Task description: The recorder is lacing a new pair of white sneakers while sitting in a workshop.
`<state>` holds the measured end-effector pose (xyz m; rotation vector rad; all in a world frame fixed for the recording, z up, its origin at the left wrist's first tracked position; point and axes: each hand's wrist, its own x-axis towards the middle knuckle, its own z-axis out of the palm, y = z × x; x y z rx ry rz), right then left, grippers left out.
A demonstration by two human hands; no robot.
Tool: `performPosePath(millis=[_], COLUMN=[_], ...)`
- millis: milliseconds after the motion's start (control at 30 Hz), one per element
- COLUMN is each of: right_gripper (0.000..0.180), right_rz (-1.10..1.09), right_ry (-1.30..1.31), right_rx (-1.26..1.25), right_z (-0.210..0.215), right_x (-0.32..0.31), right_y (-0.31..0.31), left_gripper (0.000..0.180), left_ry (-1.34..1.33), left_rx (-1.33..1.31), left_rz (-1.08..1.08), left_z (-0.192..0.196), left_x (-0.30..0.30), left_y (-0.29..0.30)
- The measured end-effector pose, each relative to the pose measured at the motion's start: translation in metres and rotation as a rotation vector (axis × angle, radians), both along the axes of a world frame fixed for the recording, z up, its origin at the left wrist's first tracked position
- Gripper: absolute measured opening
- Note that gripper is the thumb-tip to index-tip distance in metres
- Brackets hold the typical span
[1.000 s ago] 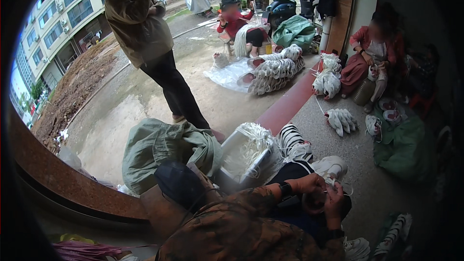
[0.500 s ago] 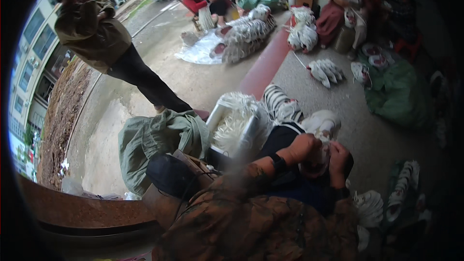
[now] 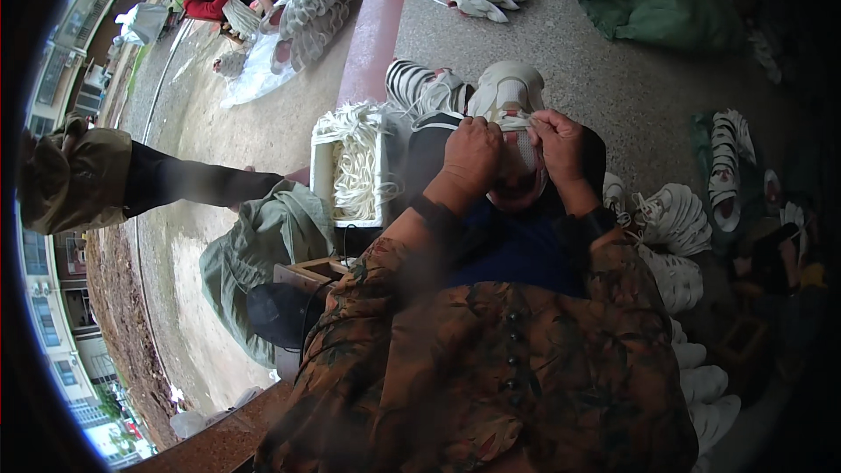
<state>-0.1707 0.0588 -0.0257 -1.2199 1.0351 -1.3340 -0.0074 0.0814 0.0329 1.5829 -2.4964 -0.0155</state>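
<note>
White sneaker [image 3: 512,101] rests on the person's lap, both grips closed on it: the left hand [image 3: 470,153] and right hand [image 3: 554,140] pinch its lace. A box of white laces [image 3: 350,166] stands just left.

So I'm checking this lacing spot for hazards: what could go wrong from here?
1. The left hand and right hand pinch a thin lace at the top of the white shoe, which only rests on the lap; a hard tug might tip it off.
2. The box of white laces sits heaped beside the knee; a bump could spill or tangle them.
3. Loose shoes crowd the floor at the right, a likely trip hazard.
</note>
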Motion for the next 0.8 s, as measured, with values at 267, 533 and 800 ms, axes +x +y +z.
performPosePath(millis=[267,533,800], right_gripper=[0.01,0.012,0.015], right_rz=[-0.042,0.018,0.112], right_ry=[-0.016,-0.066,0.161], right_rx=[-0.004,0.084,0.203], right_z=[0.004,0.004,0.018], right_x=[0.0,-0.004,-0.003], right_y=[0.0,0.001,-0.008], left_gripper=[0.016,0.035,0.021], left_ry=[-0.024,0.227,0.853], left_rx=[-0.03,0.133,0.199], left_rz=[-0.046,-0.039,-0.024], left_z=[0.002,-0.05,-0.064], left_x=[-0.009,0.008,0.008], left_y=[-0.005,-0.03,-0.032])
